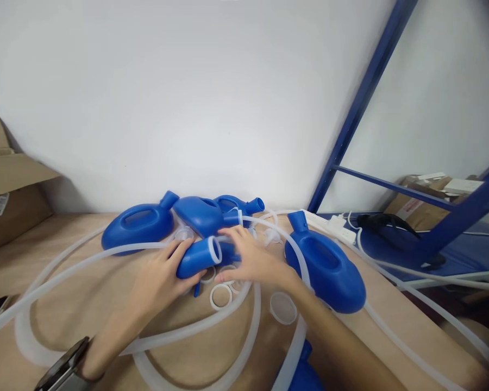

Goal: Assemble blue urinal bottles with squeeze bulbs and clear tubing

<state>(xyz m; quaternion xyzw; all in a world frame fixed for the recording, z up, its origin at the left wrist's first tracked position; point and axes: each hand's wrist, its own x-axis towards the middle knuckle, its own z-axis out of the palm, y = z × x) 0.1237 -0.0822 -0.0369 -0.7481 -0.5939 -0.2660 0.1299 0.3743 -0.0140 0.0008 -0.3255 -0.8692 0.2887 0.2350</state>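
Left hand [167,274] grips a blue spout [195,259], mid-frame
Right hand [250,255], spread beside it, could snag on looping hose [294,245].

Looks like a workshop: blue metal shelving frame [350,127], open brown cardboard box [12,174], wood-coloured worktop [85,304] strewn with blue plastic bottles [344,288]

Bright, diffuse light | soft shadow beside cardboard box [18,222] | wide-angle edge stretch | top-right corner dark
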